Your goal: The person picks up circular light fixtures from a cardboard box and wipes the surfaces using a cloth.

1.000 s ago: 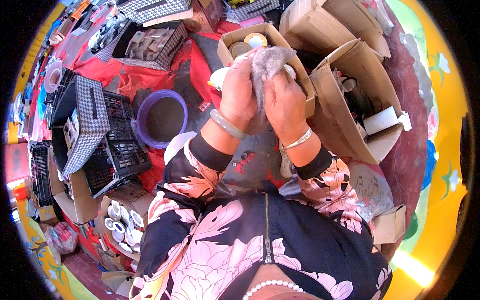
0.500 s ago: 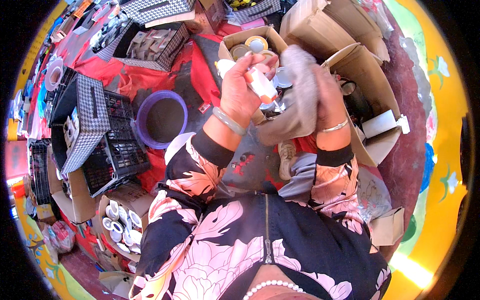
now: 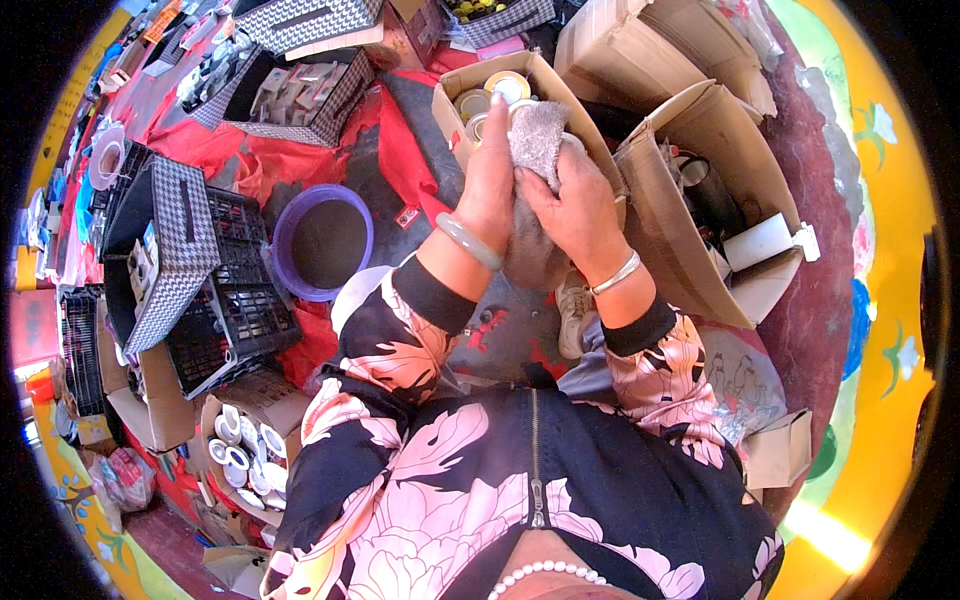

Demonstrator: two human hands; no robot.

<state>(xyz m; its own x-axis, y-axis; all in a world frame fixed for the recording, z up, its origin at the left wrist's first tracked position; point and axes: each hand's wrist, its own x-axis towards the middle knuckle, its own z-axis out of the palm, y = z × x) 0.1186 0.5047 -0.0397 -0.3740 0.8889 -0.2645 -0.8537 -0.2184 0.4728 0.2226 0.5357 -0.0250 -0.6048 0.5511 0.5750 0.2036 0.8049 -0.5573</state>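
Between the left hand (image 3: pixel 487 185) and the right hand (image 3: pixel 587 215): a grey cloth (image 3: pixel 540 138) is held bunched over the near part of an open carton (image 3: pixel 455 130); whether anything is wrapped inside cannot be told.
State of the left hand: its fingers are held nearly straight and pointed away from the body, set against the cloth; whether something is gripped there is hidden.
State of the right hand: its fingers are bent, and the cloth is pinched between thumb and fingers.
Cloth work: it is judged to be under way, since the cloth is held by both hands and has not been laid aside; how much is done or left cannot be told.
Round pieces (image 3: pixel 508 87): several are contained in the open carton, just beyond the hands; whether these have been handled is not shown.
White rings (image 3: pixel 237 457): these are heaped in a box at lower left, well apart from the hands.
Purple basin (image 3: pixel 283 235): it is set on the floor to the left, untouched.
Labels and writing: a small red-and-white tag (image 3: pixel 406 217) is seen near the basin, too small to be read; no brand can be made out on the cloth.
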